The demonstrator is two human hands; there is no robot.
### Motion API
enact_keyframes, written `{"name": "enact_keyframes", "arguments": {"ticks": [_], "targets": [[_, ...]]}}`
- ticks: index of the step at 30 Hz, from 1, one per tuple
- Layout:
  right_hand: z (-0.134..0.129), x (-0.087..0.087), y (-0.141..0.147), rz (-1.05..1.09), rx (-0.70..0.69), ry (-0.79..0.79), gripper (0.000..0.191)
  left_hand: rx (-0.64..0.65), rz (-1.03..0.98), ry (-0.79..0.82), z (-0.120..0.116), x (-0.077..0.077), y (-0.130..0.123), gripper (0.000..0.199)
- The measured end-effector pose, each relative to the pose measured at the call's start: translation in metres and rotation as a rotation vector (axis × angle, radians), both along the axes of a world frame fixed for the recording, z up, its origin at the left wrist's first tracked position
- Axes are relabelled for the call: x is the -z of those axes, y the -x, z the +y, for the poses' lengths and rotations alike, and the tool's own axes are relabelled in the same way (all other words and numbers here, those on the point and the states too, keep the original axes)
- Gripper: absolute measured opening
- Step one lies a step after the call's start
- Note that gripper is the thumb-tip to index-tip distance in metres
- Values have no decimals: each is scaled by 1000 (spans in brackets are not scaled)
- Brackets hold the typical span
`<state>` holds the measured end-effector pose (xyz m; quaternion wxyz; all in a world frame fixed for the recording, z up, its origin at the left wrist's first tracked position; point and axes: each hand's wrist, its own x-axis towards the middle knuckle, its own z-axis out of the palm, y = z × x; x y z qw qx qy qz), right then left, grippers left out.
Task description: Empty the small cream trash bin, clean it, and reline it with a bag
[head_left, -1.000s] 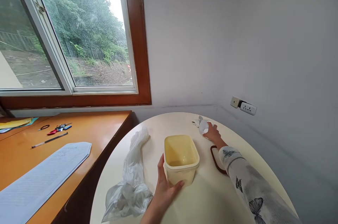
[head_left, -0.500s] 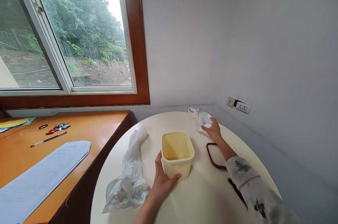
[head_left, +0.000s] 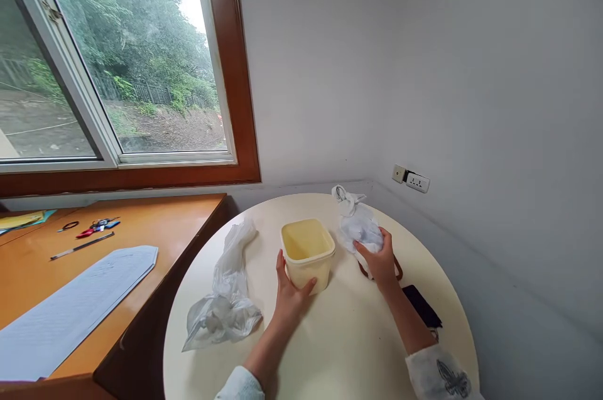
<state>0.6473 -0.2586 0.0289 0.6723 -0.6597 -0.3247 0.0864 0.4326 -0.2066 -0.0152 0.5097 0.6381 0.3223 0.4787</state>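
Several sheets of paper (head_left: 87, 309) lie on the wooden surface (head_left: 160, 215) at the far left, with a pen (head_left: 82, 246), a small bunch of keys (head_left: 100, 226) and a dark ring (head_left: 70, 225) just beyond them. Next comes a round cream surface (head_left: 325, 356); along its left side stretches a crumpled clear plastic bag (head_left: 228, 290). To the right of that, the left hand (head_left: 290, 299) grips the pale yellow container (head_left: 308, 269), thumb across the near wall and fingers along the left side. The container stands upright, its top open. Beside it, the right hand (head_left: 379, 262) pinches the near end of a bunched white plastic bag (head_left: 358, 224) between thumb and fingers. A brown loop (head_left: 399, 267) lies partly hidden by the right hand, and farther right a flat dark item (head_left: 423, 306) rests near the forearm.
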Motion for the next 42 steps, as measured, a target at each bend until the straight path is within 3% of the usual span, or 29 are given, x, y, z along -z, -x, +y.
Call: {"name": "enact_keyframes", "arguments": {"ticks": [7, 13, 16, 19, 22, 24, 29, 32, 36, 42], "targets": [[-12, 21, 19, 84, 20, -60, 68, -133, 8, -71, 20, -1, -13, 95], [-21, 29, 37, 98, -57, -69, 66, -235, 82, -84, 29, -4, -9, 94], [-27, 27, 43, 76, -53, -73, 65, -311, 85, -131, 19, -15, -1, 90], [-34, 23, 47, 72, -35, -109, 65, -348, -21, -247, 4, -40, 6, 72], [-42, 20, 52, 55, -37, -142, 68, -256, -145, -265, -6, -75, 7, 47], [-48, 20, 57, 28, -53, -162, 69, -111, -139, -217, -9, -98, 6, 35], [-54, 25, 74, -15, -178, -195, 65, 162, 96, -167, -11, -138, 1, 49], [-55, 30, 84, -15, -258, -179, 66, 253, 244, -236, -12, -152, -1, 34], [-55, 35, 93, 36, -372, -127, 70, 261, 339, -269, -14, -160, -2, 18], [-54, 32, 90, 80, -618, -112, 83, 361, 199, -224, -10, -161, 1, 13]]}}
